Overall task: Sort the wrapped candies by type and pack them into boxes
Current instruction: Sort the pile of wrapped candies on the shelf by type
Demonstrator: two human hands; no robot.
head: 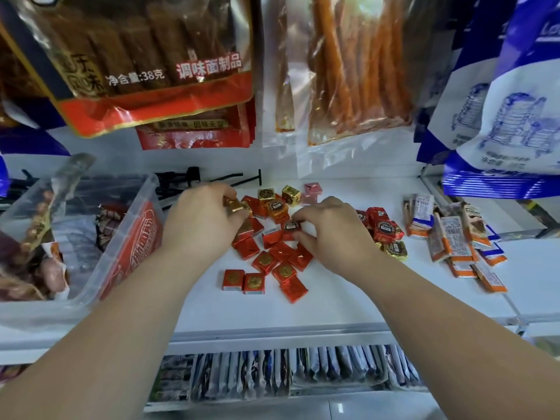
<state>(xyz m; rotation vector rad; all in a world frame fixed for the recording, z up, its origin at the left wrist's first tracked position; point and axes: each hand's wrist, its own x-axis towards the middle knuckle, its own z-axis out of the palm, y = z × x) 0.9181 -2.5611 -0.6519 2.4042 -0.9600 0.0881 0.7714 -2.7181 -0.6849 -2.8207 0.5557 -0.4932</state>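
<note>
Item: red candies, square foil wraps with gold seals, heaped on the white shelf between our hands.
Left hand: fingers curl round gold candies.
Right hand: fingers pinch a dark-labelled candy atop the heap.
Clear box stands at left.

White shelf: candies, clear bin
</note>
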